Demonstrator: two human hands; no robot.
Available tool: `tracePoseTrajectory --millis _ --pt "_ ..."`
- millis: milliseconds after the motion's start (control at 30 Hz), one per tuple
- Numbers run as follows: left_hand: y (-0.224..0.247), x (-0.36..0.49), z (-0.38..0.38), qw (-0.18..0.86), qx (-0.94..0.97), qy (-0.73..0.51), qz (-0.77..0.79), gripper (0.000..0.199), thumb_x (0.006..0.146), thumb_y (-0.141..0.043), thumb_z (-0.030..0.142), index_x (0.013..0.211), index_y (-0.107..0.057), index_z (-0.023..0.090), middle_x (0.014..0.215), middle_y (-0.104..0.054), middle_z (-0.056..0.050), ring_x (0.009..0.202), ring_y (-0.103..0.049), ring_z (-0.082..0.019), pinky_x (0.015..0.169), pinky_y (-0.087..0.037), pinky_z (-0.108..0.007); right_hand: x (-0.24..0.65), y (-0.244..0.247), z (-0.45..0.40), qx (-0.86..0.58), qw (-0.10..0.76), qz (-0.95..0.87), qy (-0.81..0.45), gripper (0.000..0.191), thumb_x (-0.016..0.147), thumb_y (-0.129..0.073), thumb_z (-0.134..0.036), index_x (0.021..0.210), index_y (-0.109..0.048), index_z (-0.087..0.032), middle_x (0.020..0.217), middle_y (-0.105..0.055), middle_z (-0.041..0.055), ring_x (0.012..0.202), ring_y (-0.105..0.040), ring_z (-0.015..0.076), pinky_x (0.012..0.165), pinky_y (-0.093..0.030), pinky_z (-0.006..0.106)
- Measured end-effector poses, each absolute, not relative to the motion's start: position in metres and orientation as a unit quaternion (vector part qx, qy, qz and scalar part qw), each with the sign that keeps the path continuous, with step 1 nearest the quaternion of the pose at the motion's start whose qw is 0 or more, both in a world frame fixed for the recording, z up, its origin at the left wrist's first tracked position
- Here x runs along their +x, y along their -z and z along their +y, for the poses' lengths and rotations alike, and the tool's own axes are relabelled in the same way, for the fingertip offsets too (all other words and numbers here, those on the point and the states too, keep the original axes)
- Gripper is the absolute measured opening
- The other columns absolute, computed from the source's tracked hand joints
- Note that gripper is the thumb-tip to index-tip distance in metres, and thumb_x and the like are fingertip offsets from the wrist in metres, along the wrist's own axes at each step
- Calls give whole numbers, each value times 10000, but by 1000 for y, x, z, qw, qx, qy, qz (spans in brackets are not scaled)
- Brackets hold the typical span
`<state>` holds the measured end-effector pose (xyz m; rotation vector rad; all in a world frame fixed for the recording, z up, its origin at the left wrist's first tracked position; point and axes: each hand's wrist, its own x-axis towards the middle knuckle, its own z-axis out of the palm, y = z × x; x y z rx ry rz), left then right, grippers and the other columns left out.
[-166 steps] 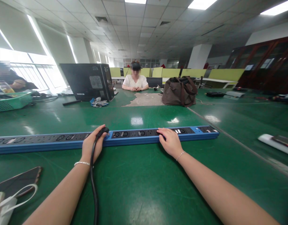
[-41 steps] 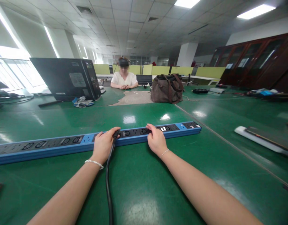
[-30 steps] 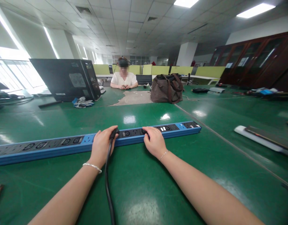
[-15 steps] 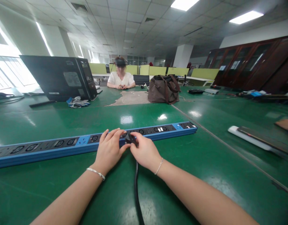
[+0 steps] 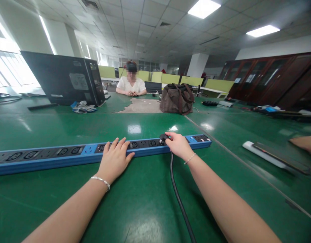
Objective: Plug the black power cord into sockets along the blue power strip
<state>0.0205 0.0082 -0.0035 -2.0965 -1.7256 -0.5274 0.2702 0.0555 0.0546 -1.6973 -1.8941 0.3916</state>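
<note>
A long blue power strip [image 5: 56,165] with black and blue socket sections lies across the green table. My left hand [image 5: 114,157] rests on it left of the middle, fingers stretched out and spread over the sockets, holding nothing. Farther right, my right hand [image 5: 178,145] pinches a black plug [image 5: 163,138] over the strip. Its prongs point left, and it appears apart from the sockets. From the plug a thick black cable [image 5: 177,195] runs down toward the table's near edge. Part of the plug is hidden by my right fingers.
A black computer case [image 5: 66,79] stands at the back left, with work gloves [image 5: 83,107] beside it. A brown bag [image 5: 176,99] sits at the back. Across the table sits a person [image 5: 131,84]. At right lie a white and dark bar [image 5: 264,153] and another person's hand [image 5: 304,143].
My right hand has carried the plug to the right along the strip, and the cable has swung with it. My left hand has come away from the plug, its fingers now flatter on the strip.
</note>
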Motion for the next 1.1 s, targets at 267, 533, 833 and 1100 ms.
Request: tracePoseTrajectory --millis 267,533,833,1100 --pt "5 19 10 182 -748 179 -613 479 892 -395 467 1245 -516 166 1339 -537 -105 1268 -437 -316 1048 -295 -521 268 -62 52 -644 236 -724 -77 429 787 -488 -281 1174 -639 -175 1121 -685 75 1026 -636 209 895 -462 277" --pt "5 20 10 186 -748 182 -611 463 888 -413 457 1229 -530 166 1330 -545 -103 1254 -451 -321 1038 -305 -516 256 -62 41 -658 197 -727 -6 439 801 -440 -264 1194 -622 -193 1087 -695 90 998 -646 251 883 -472 342" --pt "4 21 9 192 -747 184 -610 452 890 -416 434 1224 -540 157 1328 -548 -100 1249 -457 -320 1037 -315 -511 248 -65 37 -647 144 -748 30 433 831 -414 -242 1218 -599 -182 1050 -702 107 964 -654 244 844 -479 339" --pt "5 21 10 183 -744 193 -613 464 878 -428 439 1229 -548 161 1326 -549 -106 1256 -454 -317 1041 -325 -499 249 -68 38 -634 132 -762 28 420 844 -402 -219 1213 -594 -158 1068 -692 125 984 -648 229 860 -462 315"
